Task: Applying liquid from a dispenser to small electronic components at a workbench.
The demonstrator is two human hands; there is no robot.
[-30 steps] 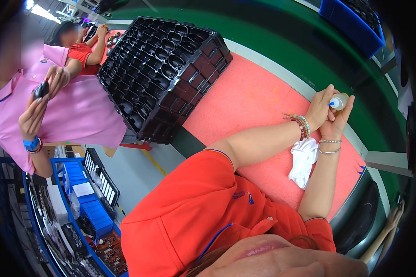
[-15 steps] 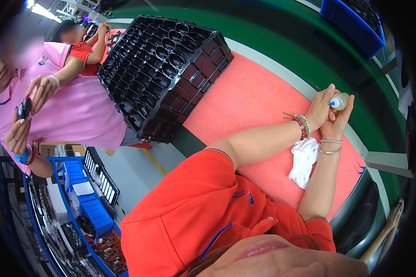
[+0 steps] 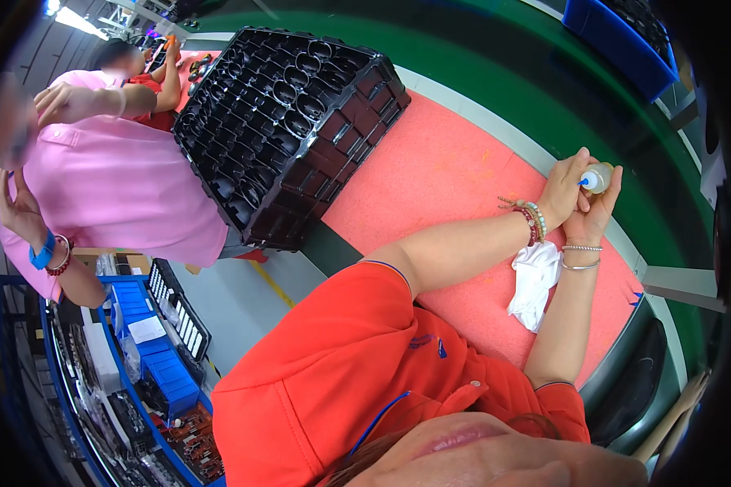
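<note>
A small squeeze bottle [image 3: 598,178] with a white cap and a blue tip is held between both my hands, its tip pointing left. My left hand [image 3: 562,193] is closed against its left side, with beaded bracelets at the wrist. From the right and below, my right hand [image 3: 599,213] is wrapped round the bottle, partly behind my left hand. A crumpled white cloth [image 3: 534,286] lies on the pink mat [image 3: 455,162] between my forearms.
A stack of black trays [image 3: 333,154] holding rounded dark parts stands to the left. A person in pink [image 3: 130,178] is beside it, another in red farther back. Beyond the mat runs a green surface [image 3: 495,73] with a blue bin [image 3: 625,49]. Blue bins [image 3: 166,373] sit lower left.
The person in pink has raised both hands toward the head; the dark shiny object in them no longer shows. The farther person's hand went up. My hands and the bottle stay put.
</note>
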